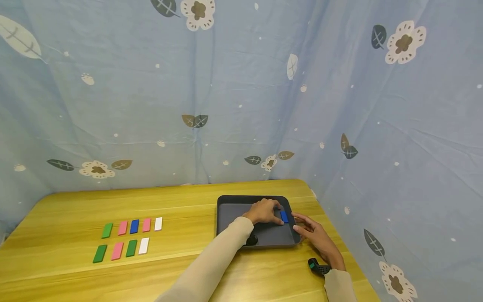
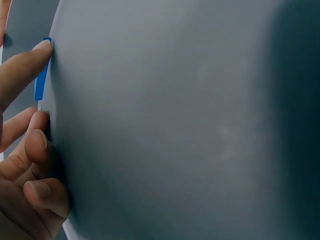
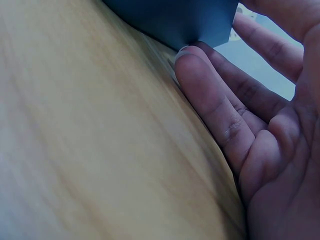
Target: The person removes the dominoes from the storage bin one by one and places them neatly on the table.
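A blue block lies inside the dark grey tray, along its right wall. My left hand reaches over the tray, its thumb touching one end of this block. In the left wrist view the other fingers bend near the block's opposite end, with a small gap showing. Outside the tray's right side, my right hand has its fingertips against the wall and rim. Seen from the right wrist, the fingers lie loosely bent beside the tray's outer wall, close to the tabletop.
On the left of the wooden table lie two rows of flat blocks, among them a green block, a pink block, a blue block and a white block. A patterned curtain hangs behind and to the right.
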Motion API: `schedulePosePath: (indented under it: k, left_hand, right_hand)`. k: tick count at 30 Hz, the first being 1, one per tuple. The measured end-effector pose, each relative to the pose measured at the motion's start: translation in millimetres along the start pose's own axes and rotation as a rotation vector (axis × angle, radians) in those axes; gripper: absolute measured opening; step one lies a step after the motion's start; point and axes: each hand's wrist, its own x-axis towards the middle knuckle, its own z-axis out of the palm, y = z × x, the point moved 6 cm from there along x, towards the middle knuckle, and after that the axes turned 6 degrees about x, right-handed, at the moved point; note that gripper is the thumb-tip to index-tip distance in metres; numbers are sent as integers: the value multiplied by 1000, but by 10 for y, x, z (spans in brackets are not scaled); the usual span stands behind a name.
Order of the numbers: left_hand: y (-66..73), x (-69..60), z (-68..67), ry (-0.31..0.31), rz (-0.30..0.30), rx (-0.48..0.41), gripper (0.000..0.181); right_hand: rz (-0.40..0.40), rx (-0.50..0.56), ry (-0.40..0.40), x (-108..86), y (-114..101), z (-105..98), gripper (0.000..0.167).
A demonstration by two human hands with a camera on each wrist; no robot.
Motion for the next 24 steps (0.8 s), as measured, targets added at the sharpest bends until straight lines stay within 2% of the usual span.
schedulePosePath:
  k: [5, 10, 16, 24]
  left_hand:
    - [31, 31, 10, 29, -9, 40, 51]
    - [44, 35, 11, 34, -10, 43, 46]
    - [67, 46, -5, 42, 3, 52, 48]
    - [22, 74, 20, 50, -28, 16, 47]
  right_hand:
    - [-6, -3, 10, -10, 2, -8, 54]
    - [-15, -9, 7, -18, -11, -3, 53]
    - [-23, -8, 2, -14, -23, -19, 53]
    - [-6, 10, -13, -9, -18, -4, 55]
